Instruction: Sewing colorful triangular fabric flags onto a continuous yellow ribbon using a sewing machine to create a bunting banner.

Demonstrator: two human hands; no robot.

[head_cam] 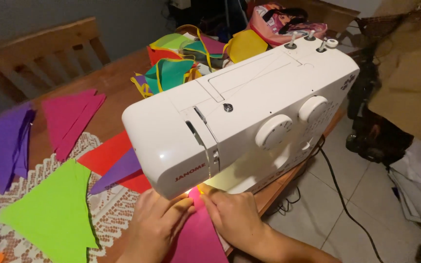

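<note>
Two hands guide a magenta fabric triangle under a white sewing machine.

The left hand (pixel 158 225) and right hand (pixel 236 217) lie flat and open on the magenta fabric triangle (pixel 198 238), fingertips pressing it just beside the lit needle area of the sewing machine (pixel 239 117). Lime green (pixel 54 214), red (pixel 110 158) and purple pennants (pixel 1 143) lie on the wooden table (pixel 108 83) to the left; a sewn bunting heap (pixel 186 58) sits behind the machine.

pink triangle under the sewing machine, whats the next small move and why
Probably ease the pink triangle straight on under the needle. Both hands, left and right, press it flat at the sewing machine, its tip in the lit spot there.
</note>
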